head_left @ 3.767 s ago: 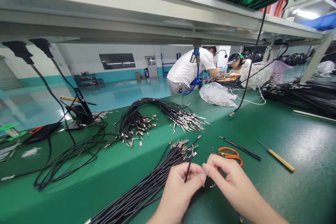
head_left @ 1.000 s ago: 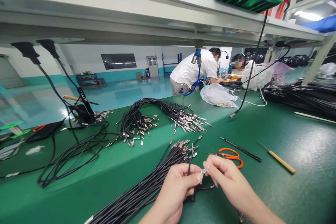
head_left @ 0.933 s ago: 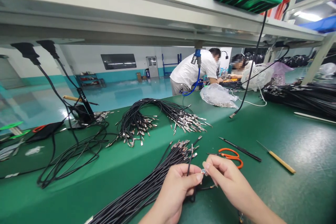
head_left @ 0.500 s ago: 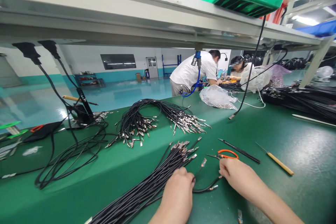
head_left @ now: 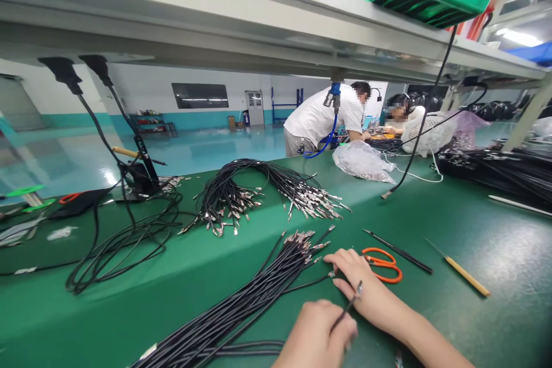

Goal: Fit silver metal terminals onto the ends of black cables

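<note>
- The left hand (head_left: pixel 317 330) had its fingers closed around a short length of black cable (head_left: pixel 344 317), and the metal-tipped end poked out past them in front of the right hand. Most of that cable was hidden inside the grip, so no clue how it ran back.
- The right hand (head_left: pixel 370 283) had its fingers spread, thumb well off the index. They were right by the tip of another single cable (head_left: pixel 308 284) beside the bundle. Honestly couldn't tell if they touched it.
- The cable bundle (head_left: pixel 254 293) lay slantwise on the green tabletop (head_left: pixel 452 215), tips bunched at the far end. A second, arched pile (head_left: pixel 222 184) sat behind it.
- Handling-wise, I'd guess one cable was super light, springy but bendy, with a smooth jacket that might've been a bit slick.
- The shiny ends looked like the delicate bit, so my take: the jacket just behind the tip was the place to pinch, not the metal itself.
- Orange-handled scissors (head_left: pixel 380 263) were just beside the right hand, with a slim dark tool (head_left: pixel 399 252) and a wooden-handled pick (head_left: pixel 468 277) further right.
</note>
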{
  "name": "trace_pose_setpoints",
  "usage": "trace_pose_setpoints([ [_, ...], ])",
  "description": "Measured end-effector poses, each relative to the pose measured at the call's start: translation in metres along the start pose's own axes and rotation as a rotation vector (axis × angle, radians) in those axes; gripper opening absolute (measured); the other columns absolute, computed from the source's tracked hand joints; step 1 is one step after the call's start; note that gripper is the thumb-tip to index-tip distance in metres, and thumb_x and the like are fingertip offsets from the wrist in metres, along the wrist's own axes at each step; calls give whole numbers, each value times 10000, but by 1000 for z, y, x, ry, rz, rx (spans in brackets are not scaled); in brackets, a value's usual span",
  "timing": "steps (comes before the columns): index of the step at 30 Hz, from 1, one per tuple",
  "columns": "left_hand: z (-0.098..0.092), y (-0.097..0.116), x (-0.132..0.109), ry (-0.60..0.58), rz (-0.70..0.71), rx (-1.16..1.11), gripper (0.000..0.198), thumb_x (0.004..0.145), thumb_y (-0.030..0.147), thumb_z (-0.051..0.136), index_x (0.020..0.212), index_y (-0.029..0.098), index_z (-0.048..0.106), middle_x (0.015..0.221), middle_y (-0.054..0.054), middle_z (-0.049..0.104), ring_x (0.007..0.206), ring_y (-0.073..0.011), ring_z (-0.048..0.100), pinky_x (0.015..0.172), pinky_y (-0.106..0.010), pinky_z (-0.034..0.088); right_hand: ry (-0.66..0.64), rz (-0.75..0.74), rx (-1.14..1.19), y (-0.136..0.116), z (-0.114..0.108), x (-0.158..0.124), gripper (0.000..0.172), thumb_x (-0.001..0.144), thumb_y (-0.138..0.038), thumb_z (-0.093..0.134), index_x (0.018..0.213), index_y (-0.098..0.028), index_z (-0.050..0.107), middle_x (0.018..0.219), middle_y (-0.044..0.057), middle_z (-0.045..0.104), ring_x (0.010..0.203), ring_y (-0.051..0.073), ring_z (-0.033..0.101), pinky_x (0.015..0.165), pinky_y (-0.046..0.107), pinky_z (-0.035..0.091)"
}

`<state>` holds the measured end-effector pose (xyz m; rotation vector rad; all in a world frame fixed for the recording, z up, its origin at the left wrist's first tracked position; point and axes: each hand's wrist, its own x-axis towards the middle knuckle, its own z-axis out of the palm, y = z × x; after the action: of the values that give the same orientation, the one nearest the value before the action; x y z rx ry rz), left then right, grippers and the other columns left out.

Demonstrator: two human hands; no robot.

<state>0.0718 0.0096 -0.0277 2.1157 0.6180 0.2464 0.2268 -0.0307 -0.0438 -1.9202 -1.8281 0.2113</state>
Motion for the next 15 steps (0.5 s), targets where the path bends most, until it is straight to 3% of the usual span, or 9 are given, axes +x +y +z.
trace_pose_setpoints([
  [3,-6,0,2,307,114,133,261,834,143,362,796,145,620,819,-61,567,758,-161,519,706,-252,385,3,52,67,0,-3,2,130,793,-95,442,793,-172,546,822,51,543,825,200,467,752,344,375],
  [5,-11,-3,3,388,129,175,210,806,109,422,874,172,610,915,-58,557,815,-166,516,742,-259,384,9,50,169,0,-8,1,115,811,-134,454,720,-173,514,772,28,523,781,180,472,709,301,375],
  [10,-20,-8,5,402,155,244,161,714,106,589,803,233,631,813,8,598,792,-179,490,714,-271,372,-2,46,497,-6,-28,-6,124,845,-219,456,745,-184,520,762,-7,514,751,144,484,685,242,367],
  [15,-23,-6,9,403,144,-11,76,719,151,575,711,189,640,748,-11,607,759,-170,503,713,-259,363,46,37,558,-15,-37,-8,173,853,-264,450,718,-179,519,748,-5,517,752,146,488,700,241,359],
])
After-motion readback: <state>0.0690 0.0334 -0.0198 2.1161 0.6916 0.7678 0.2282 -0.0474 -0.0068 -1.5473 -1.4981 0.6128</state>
